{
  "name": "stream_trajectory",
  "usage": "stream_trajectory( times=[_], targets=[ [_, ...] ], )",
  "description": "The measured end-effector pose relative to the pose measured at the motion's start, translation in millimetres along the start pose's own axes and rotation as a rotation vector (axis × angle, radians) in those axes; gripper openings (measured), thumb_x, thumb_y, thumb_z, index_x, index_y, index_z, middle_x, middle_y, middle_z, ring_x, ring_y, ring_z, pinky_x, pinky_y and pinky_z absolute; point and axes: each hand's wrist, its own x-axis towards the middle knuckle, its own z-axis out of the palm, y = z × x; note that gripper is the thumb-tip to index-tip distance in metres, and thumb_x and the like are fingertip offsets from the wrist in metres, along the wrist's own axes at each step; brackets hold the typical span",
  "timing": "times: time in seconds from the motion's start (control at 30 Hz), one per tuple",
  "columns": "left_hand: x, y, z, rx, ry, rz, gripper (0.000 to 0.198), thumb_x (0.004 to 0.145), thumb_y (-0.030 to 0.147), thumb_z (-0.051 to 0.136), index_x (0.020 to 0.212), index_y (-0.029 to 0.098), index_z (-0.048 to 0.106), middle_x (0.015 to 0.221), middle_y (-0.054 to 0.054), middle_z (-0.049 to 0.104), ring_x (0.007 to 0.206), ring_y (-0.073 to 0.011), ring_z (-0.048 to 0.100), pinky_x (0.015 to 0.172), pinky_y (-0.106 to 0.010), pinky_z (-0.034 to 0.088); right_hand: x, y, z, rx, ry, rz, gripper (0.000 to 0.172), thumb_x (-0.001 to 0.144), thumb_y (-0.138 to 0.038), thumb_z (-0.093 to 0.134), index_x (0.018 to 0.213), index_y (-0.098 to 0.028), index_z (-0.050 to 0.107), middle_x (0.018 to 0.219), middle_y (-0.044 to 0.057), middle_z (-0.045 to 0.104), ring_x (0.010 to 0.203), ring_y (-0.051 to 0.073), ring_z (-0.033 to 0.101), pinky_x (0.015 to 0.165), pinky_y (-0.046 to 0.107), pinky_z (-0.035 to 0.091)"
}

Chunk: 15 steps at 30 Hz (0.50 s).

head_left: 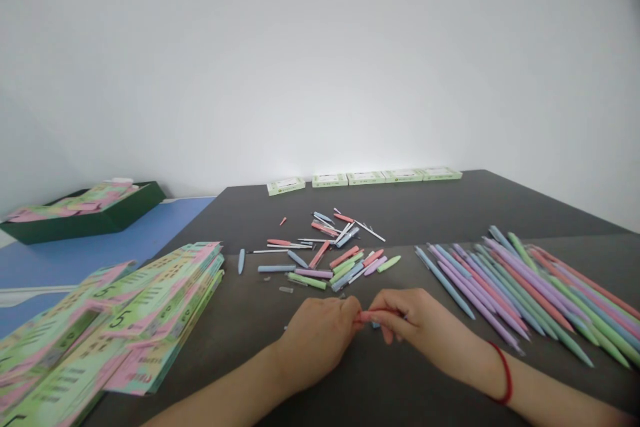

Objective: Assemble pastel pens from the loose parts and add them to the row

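Near the front of the black table, a coral-red pen [369, 315] is held level between both hands, mostly covered by fingers. My left hand [323, 333] is closed round its left end. On the right side, my right hand [417, 320] pinches it between thumb and fingers; a red band circles that wrist. Just beyond the hands lies a loose scatter of pen parts: coloured barrel pieces [313, 273], thin white refills [370, 231] and small clear bits. A small blue piece [375, 325] shows under the held pen.
Many whole pastel pens [500, 293] lie in a fanned pile at right. Stacked pink-and-green printed packets [145, 300] cover the left front. A dark green tray [100, 223] of similar packets stands on a blue surface [187, 210]. Several pale green boxes [366, 178] line the back edge by the wall.
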Motion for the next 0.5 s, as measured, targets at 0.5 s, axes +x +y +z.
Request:
stream_trajectory(
  times=[0.5],
  targets=[
    [16, -23, -18.4, 0.098, 0.134, 0.063, 0.016, 0.094, 0.019, 0.036, 0.098, 0.016, 0.05, 0.088, -0.009, 0.064, 0.083, -0.024, 0.062, 0.075, -0.037, 0.047, 35, 5, -13, 0.021, 0.01, -0.071, 0.035, 0.092, -0.038, 0.045, 0.065, -0.018, 0.055, 0.057, -0.003, 0.052, 0.055, 0.012, 0.047, 0.055, 0.023, 0.033]
  ],
)
